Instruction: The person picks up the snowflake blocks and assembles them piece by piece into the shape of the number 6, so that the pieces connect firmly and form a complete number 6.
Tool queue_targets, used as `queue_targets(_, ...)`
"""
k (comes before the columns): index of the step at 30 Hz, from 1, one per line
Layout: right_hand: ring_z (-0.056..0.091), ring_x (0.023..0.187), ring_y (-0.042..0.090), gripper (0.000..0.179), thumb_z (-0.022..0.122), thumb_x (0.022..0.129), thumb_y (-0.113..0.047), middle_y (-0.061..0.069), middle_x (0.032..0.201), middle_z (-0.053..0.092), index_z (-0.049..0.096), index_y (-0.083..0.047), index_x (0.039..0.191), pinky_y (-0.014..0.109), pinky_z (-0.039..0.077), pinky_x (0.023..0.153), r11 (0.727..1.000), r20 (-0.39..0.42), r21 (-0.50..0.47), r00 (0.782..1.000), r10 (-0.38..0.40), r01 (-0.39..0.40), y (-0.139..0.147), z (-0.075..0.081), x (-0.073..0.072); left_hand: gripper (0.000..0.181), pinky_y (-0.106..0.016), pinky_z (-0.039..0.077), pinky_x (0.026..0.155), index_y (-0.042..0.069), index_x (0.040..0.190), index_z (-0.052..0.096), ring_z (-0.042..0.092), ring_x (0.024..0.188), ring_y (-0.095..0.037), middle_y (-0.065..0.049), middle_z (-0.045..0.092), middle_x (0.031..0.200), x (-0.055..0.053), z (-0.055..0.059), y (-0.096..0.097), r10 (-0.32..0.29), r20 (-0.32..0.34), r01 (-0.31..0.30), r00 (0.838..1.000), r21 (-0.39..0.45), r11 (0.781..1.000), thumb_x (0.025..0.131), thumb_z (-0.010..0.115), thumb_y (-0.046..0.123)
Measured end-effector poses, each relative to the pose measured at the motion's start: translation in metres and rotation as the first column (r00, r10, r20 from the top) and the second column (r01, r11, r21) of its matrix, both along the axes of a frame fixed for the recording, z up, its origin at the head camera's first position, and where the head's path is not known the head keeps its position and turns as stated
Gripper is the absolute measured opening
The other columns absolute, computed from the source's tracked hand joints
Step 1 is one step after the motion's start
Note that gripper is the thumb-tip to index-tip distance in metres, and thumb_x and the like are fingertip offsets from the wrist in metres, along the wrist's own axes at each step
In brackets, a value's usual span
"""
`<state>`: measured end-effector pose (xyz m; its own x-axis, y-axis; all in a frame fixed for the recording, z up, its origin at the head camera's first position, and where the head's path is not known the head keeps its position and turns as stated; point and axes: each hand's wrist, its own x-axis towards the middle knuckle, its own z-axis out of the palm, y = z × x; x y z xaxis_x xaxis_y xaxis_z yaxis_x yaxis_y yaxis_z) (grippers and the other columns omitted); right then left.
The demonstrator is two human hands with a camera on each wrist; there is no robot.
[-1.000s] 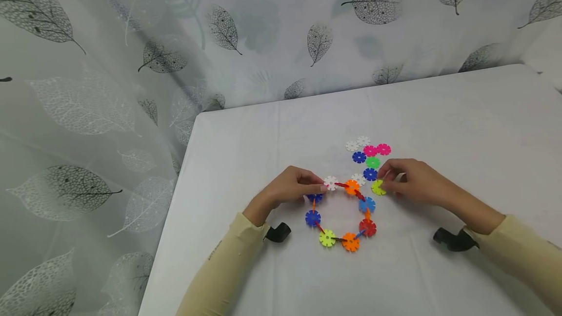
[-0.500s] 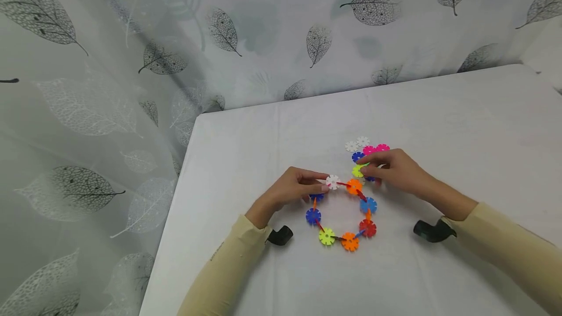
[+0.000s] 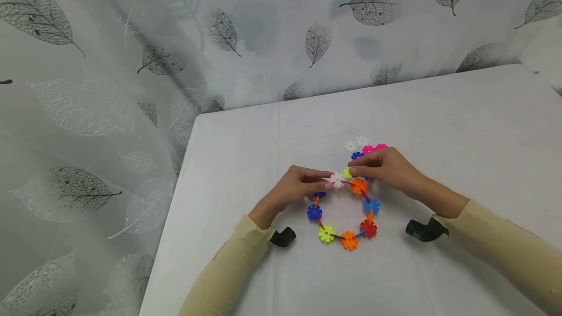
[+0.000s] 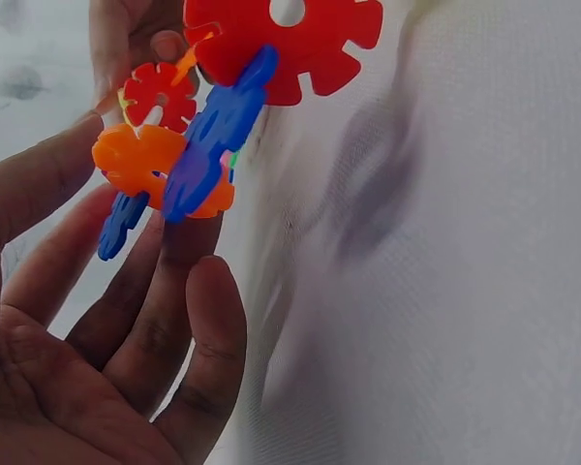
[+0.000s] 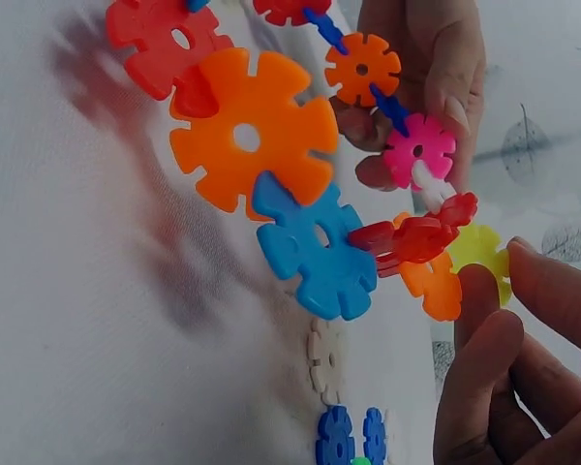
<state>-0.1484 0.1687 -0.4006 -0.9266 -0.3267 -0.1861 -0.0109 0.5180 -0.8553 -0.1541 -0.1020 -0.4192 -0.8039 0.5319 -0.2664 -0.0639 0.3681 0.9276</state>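
Note:
Slotted plastic discs in several colours are linked edge to edge into a ring (image 3: 349, 241). My left hand (image 3: 293, 190) pinches the ring's far left part, beside a white disc (image 3: 337, 180). In the right wrist view its fingers are at a pink disc (image 5: 419, 150). Thumb and fingers of my right hand (image 3: 390, 170) pinch a loose-looking yellow-green disc (image 5: 480, 258). That disc is close to the white disc; whether they touch I cannot tell. A light blue disc (image 5: 320, 247) and a red disc (image 3: 368, 228) form the ring's right side.
Beyond the right hand lie loose discs: white ones (image 3: 351, 146), pink ones (image 3: 369, 149) and a blue one (image 3: 357, 156), partly covered by the hand. They are on a white-covered table (image 3: 246, 140). A leaf-patterned curtain (image 3: 263, 28) hangs behind and at the left.
My right hand has carried the yellow-green disc leftward from beside the loose discs to the white disc. My left hand has shifted slightly right, its hold on the ring kept.

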Motion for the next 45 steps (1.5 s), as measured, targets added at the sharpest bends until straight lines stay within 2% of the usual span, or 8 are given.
queue_targets(4, 0.064, 0.084, 0.025, 0.042, 0.076, 0.092, -0.032, 0.007, 0.106, 0.075, 0.073, -0.003, 0.123, 0.034, 0.054, 0.070, 1.000, 0.032, -0.009, 0.999, 0.016, -0.016, 0.000, 0.002, 0.001, 0.037, -0.035, 0.055, 0.072, 0.020, 0.126, 0.074, 0.066, 0.078, -0.022, 0.003, 0.076, 0.106, 0.001, 0.000, 0.002, 0.008, 0.004, -0.008, 1.000, 0.011, 1.000, 0.091, 0.079, 0.029)
queue_targets(11, 0.064, 0.099, 0.023, 0.043, 0.075, 0.094, -0.030, 0.009, 0.116, 0.073, 0.071, -0.003, 0.126, 0.036, 0.056, 0.077, 0.998, 0.041, -0.003, 0.997, 0.065, -0.065, 0.004, 0.004, 0.000, 0.036, -0.029, 0.053, 0.077, 0.018, 0.127, 0.074, 0.070, 0.091, -0.017, 0.003, 0.076, 0.108, 0.002, -0.001, 0.005, 0.016, 0.003, -0.017, 1.000, 0.025, 1.000, 0.092, 0.078, 0.025)
queue_targets(14, 0.064, 0.103, 0.024, 0.042, 0.075, 0.094, -0.031, 0.009, 0.116, 0.073, 0.072, -0.003, 0.125, 0.036, 0.055, 0.079, 0.998, 0.044, -0.011, 0.997, 0.065, -0.064, 0.004, 0.003, 0.001, 0.036, -0.027, 0.052, 0.076, 0.017, 0.127, 0.073, 0.069, 0.088, -0.015, 0.004, 0.076, 0.105, 0.002, -0.002, 0.006, 0.019, 0.006, -0.019, 1.000, 0.037, 0.999, 0.092, 0.078, 0.025)
queue_targets(20, 0.064, 0.101, 0.024, 0.039, 0.076, 0.093, -0.031, 0.008, 0.113, 0.074, 0.074, -0.005, 0.121, 0.036, 0.055, 0.078, 0.999, 0.031, -0.015, 0.999, 0.036, -0.036, 0.003, 0.001, 0.002, 0.034, -0.025, 0.050, 0.074, 0.016, 0.124, 0.075, 0.069, 0.086, -0.014, 0.005, 0.076, 0.105, 0.002, -0.004, 0.007, 0.031, -0.012, -0.031, 0.999, 0.050, 0.998, 0.091, 0.079, 0.024)
queue_targets(26, 0.066, 0.096, 0.024, 0.036, 0.078, 0.091, -0.030, 0.007, 0.106, 0.076, 0.077, -0.004, 0.116, 0.034, 0.055, 0.074, 0.999, -0.021, -0.028, 0.999, 0.040, -0.041, 0.002, 0.000, 0.002, 0.032, -0.024, 0.052, 0.082, 0.013, 0.122, 0.076, 0.069, 0.096, -0.010, 0.003, 0.076, 0.108, 0.003, -0.008, 0.009, 0.043, -0.026, -0.041, 0.999, 0.077, 0.996, 0.091, 0.079, 0.020)
queue_targets(34, 0.067, 0.101, 0.025, 0.031, 0.078, 0.091, -0.031, 0.004, 0.102, 0.077, 0.079, -0.007, 0.111, 0.031, 0.051, 0.072, 1.000, -0.017, 0.016, 1.000, 0.012, -0.012, -0.002, -0.007, 0.001, 0.032, -0.026, 0.052, 0.089, 0.013, 0.123, 0.075, 0.067, 0.102, -0.008, 0.003, 0.076, 0.106, 0.000, -0.013, 0.011, 0.064, -0.041, -0.061, 0.997, 0.079, 0.995, 0.091, 0.078, 0.020)
queue_targets(39, 0.066, 0.103, 0.027, 0.035, 0.077, 0.092, -0.034, 0.005, 0.105, 0.076, 0.078, -0.008, 0.114, 0.033, 0.051, 0.073, 1.000, -0.005, 0.020, 1.000, 0.016, -0.016, -0.002, -0.009, 0.000, 0.033, -0.026, 0.050, 0.086, 0.016, 0.123, 0.075, 0.066, 0.098, -0.010, 0.005, 0.076, 0.107, -0.001, -0.013, 0.010, 0.064, -0.004, -0.064, 0.998, 0.051, 0.997, 0.091, 0.079, 0.023)
queue_targets(45, 0.066, 0.105, 0.027, 0.038, 0.075, 0.093, -0.036, 0.007, 0.112, 0.075, 0.076, -0.008, 0.119, 0.034, 0.053, 0.076, 1.000, 0.002, -0.001, 1.000, 0.019, -0.019, -0.005, -0.008, 0.004, 0.034, -0.031, 0.048, 0.095, 0.017, 0.123, 0.075, 0.065, 0.102, -0.010, 0.005, 0.076, 0.105, -0.003, -0.007, 0.012, 0.049, 0.053, -0.049, 0.997, -0.002, 0.999, 0.092, 0.076, 0.031)
